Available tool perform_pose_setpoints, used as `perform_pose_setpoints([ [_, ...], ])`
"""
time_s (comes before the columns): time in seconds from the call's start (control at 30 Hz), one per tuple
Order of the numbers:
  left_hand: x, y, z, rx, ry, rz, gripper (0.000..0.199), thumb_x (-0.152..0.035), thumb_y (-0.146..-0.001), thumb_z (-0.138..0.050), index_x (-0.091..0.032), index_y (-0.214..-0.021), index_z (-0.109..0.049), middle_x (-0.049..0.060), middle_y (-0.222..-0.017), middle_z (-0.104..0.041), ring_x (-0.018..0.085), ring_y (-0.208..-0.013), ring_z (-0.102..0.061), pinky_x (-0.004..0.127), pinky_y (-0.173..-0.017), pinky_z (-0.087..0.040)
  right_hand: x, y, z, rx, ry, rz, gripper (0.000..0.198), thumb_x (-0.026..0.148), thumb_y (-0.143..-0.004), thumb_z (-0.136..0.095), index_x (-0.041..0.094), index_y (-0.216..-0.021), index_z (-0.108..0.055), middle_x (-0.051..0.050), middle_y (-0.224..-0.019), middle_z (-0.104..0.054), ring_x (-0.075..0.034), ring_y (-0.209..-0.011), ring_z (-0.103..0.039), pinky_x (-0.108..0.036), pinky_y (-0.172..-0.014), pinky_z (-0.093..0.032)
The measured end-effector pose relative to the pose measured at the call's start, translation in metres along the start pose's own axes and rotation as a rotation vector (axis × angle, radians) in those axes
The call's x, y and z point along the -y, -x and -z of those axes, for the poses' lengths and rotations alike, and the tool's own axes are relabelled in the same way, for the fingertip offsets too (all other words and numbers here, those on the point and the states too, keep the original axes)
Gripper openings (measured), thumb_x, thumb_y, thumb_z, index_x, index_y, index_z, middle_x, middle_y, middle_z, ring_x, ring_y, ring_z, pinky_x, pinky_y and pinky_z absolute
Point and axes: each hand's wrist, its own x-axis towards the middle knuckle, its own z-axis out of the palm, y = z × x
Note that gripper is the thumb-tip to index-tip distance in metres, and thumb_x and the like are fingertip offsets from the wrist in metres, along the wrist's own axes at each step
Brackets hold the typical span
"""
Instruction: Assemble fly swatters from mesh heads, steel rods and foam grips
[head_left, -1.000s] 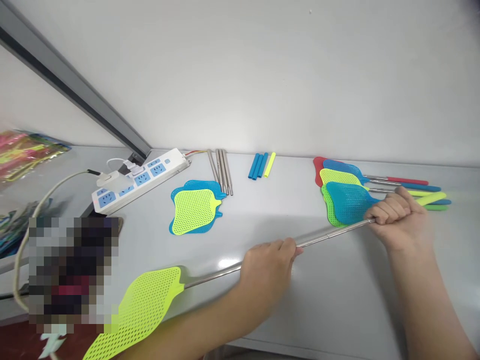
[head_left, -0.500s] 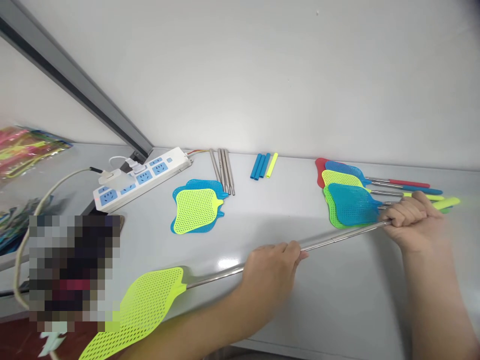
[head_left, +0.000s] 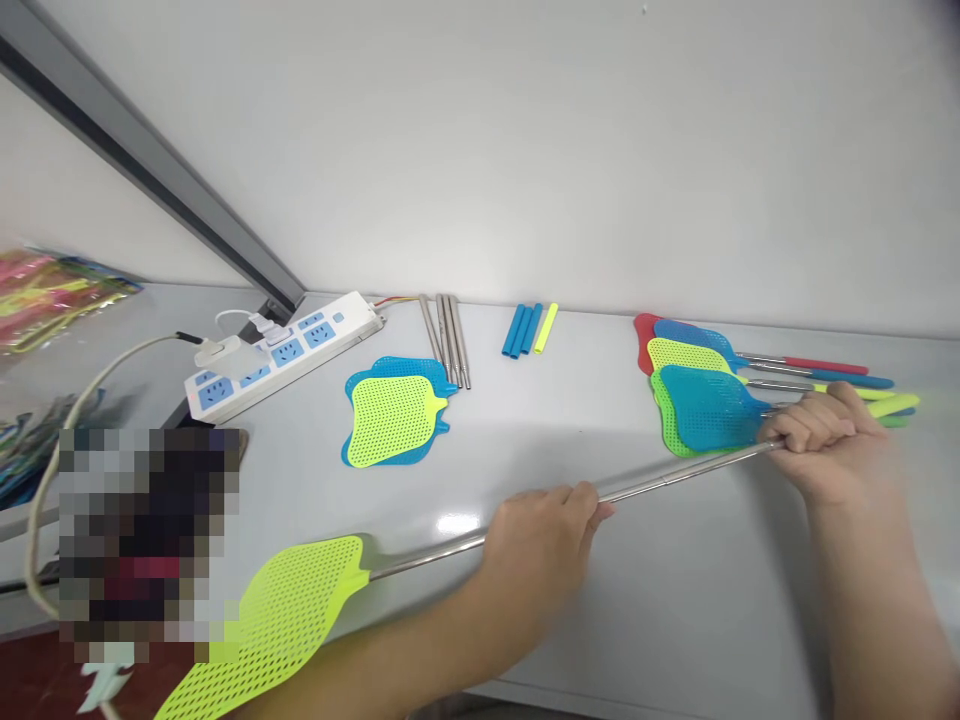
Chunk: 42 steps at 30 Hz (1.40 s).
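A yellow-green fly swatter (head_left: 289, 610) with a long extended metal rod is held slantwise above the table, its perforated head at the lower left. My left hand (head_left: 538, 555) is wrapped round the middle of the rod. Farther right, my right hand (head_left: 821, 440) is closed round the rod's other end, where a yellow-green grip sticks out past the fist. Just behind that hand lies a pile of finished-looking swatters in red, blue, yellow and green, with a blue swatter (head_left: 709, 408) on top; the hand hides part of their handles.
Loose swatter heads (head_left: 394, 420), several metal rods (head_left: 450, 340), blue grip tubes (head_left: 521, 330) and one yellow tube (head_left: 547, 328) lie on the table. A power strip (head_left: 289, 355) with plugs and a cable stands left, near plastic bags (head_left: 60, 300). A wall rises behind.
A joint in the rod between my hands has shifted to the right, away from my left hand. Both hands keep their grip in nearly the same places.
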Motion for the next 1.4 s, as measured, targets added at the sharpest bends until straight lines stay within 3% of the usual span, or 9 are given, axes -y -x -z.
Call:
perform_pose_setpoints([
  [0.27,0.001,0.001,-0.001,-0.002,-0.002,0.009,0.031,-0.032,-0.087,-0.025,-0.02,-0.069,-0.046,-0.004,-0.056,-0.055,0.011,-0.048,-0.049,0.023,-0.043,-0.018,0.0,0.0,0.004,0.046,0.006,-0.039,0.038,0.007,-0.071,-0.042,0.018,-0.05,-0.013,0.007,-0.04,-0.012,-0.009,-0.035,-0.006,-0.026,-0.034,-0.016],
  [0.9,0.001,-0.001,0.001,0.012,-0.009,0.037,0.032,-0.032,-0.087,-0.024,-0.02,-0.068,-0.045,-0.003,-0.055,-0.054,0.011,-0.047,-0.048,0.023,-0.042,-0.016,-0.004,0.0,0.003,0.004,0.037,-0.05,0.036,0.007,-0.073,-0.042,0.018,-0.052,-0.014,0.006,-0.044,-0.01,-0.009,-0.037,-0.008,-0.025,-0.037,-0.018],
  [1.4,0.004,-0.005,-0.002,-0.027,-0.005,-0.056,0.031,-0.032,-0.088,-0.023,-0.02,-0.074,-0.049,-0.003,-0.059,-0.057,0.012,-0.048,-0.051,0.022,-0.042,-0.022,0.006,-0.001,0.003,-0.037,-0.012,-0.017,0.036,0.004,-0.066,-0.04,0.018,-0.049,-0.012,0.007,-0.039,-0.009,-0.008,-0.033,-0.006,-0.026,-0.034,-0.013],
])
